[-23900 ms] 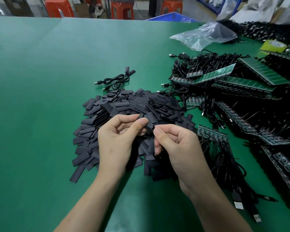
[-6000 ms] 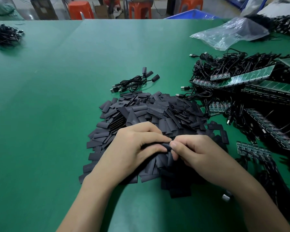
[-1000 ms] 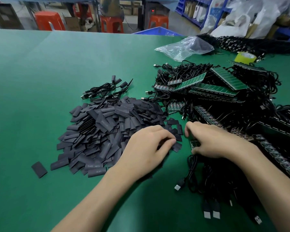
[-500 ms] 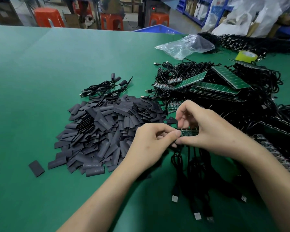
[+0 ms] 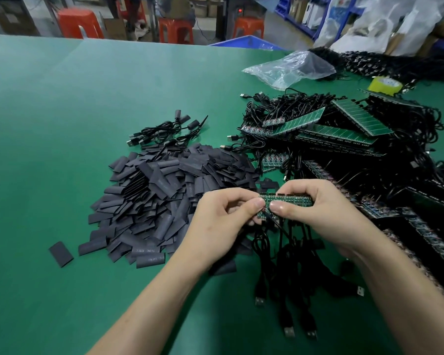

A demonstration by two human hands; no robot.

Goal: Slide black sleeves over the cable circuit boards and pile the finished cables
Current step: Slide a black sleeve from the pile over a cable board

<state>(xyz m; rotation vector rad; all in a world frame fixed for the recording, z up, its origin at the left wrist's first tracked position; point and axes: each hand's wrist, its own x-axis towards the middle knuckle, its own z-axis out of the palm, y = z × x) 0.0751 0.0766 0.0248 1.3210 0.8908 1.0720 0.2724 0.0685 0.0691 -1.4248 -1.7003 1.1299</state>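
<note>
The broad green table top (image 5: 62, 98) runs under everything. Along its right side lies a big tangled heap of black cables and long green circuit-board panels (image 5: 344, 129). In the middle, just left of my hands, lies the pile of flat black sleeves (image 5: 164, 190), loose and overlapping.

My left hand (image 5: 221, 224) and right hand (image 5: 323, 213) meet above the near edge of that pile, both lifted clear of the table. Between them I hold a short green strip of small circuit boards (image 5: 290, 201), roughly level. My right hand grips most of its length, thumb across the front and fingers curled behind. My left hand pinches the strip's left end between thumb and forefinger, the other fingers folded in. The end board under my left thumb seems to sit a little lower than the rest, though I cannot tell if it has parted from the strip.

The strip's black cables with silver plugs (image 5: 287, 265) hang down and spread over the table below my hands.

A crumpled clear plastic bag (image 5: 290, 67) lies at the far right. Just beyond the sleeve pile lies a small bundle of sleeved black cables (image 5: 164, 131). A yellow tape roll (image 5: 385, 84) lies past the panels. One lone black sleeve (image 5: 61, 253) lies apart, left of the pile.
</note>
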